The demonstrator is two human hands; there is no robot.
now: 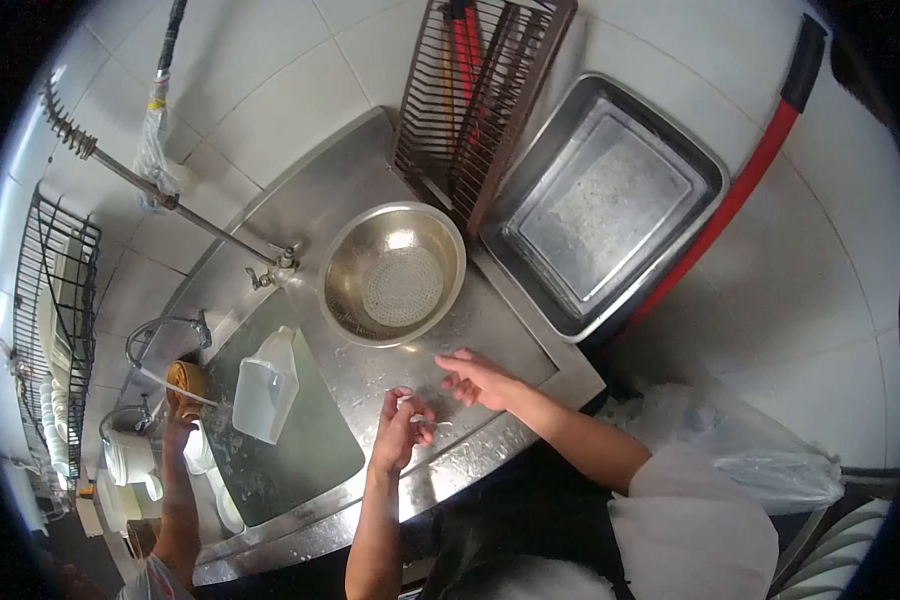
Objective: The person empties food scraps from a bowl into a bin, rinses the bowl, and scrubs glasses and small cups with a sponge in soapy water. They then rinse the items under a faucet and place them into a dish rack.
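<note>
My left hand (403, 432) is over the wet steel counter (370, 385), its fingers curled; whether something small is between them I cannot make out. My right hand (475, 380) is just to its right, fingers apart and holding nothing. The two hands do not touch. Beyond them a round steel colander (402, 285) rests on the counter. To the left, a translucent plastic container (267, 388) lies tilted in the water-filled sink (320, 455).
A co-worker's hand (178, 432) is by a brown object (184, 388) at the far left. Behind stand a faucet (285, 262) and a dish rack (470, 110). A metal tray (605, 205) is at the right, a red-handled pole (740, 190) beside it.
</note>
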